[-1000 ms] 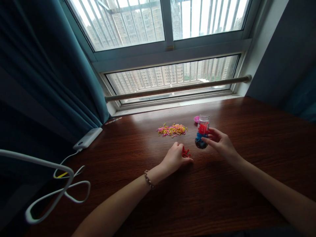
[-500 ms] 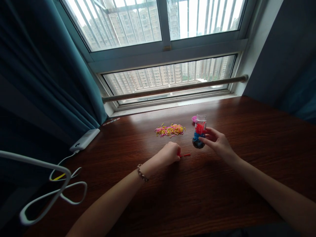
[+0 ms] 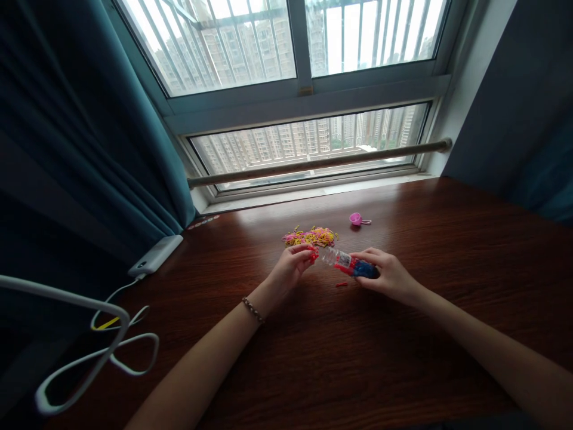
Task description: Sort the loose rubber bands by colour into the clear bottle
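Holding red bands [image 3: 314, 255] left, bottle [image 3: 350, 264] right, hands [image 3: 293, 263] [image 3: 388, 276] hover above brown desk [image 3: 340, 352] beside window [image 3: 308, 103].

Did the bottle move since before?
Yes. The bottle has tipped over from nearly upright. Against the yellow-and-pink pile, its mouth has swung left and down in the view.

Bottle [image 3: 345, 261] looked clear, smooth, glossy plastic; pink cap [image 3: 355, 219] smooth plastic too; tabletop [image 3: 358, 352] showed wood grain, glossy towards the far edge; curtain [image 3: 147, 161] was matt cloth; white box [image 3: 156, 255] had a smooth plastic look.
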